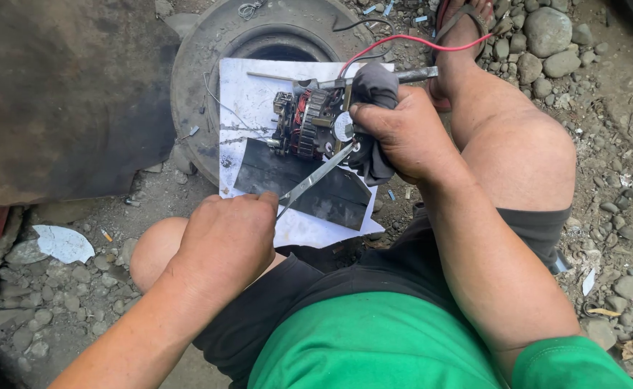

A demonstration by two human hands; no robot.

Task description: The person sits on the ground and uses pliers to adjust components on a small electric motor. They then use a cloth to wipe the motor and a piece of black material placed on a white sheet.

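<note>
Gravel and packed dirt ground, outdoors; old tyre (pixel 201 65) lying flat, serving as a bench; white board (pixel 248 94) laid across its top, a dark sheet (pixel 288 184) resting on the board's near half, likely as a working pad.

Item: alternator-like motor unit (pixel 309 122), dark metal with copper windings showing, standing on the board near its far right corner; red wire (pixel 403 37) and a black wire running off from it toward the far edge of the tyre.

Right hand (pixel 403 137): fingers clenched round a dark cloth (pixel 374 90) pressed against the unit's right side, apparently to steady it and spare the palm; a flat metal bar (pixel 410 74) projects rightward above the knuckles.

Left hand (pixel 226 238): at the board's near edge, fingers curled round the handle end of a slim metal tool (pixel 316 176); its tip reaches up to the unit's face, by the round pale hub (pixel 343 127), angled as if to pry or probe.

Surroundings: person seated, green shirt, dark shorts, knees either side of the tyre; sandalled foot (pixel 464 18) beyond; rusted panel (pixel 64 94) at left; loose stones at right.
</note>
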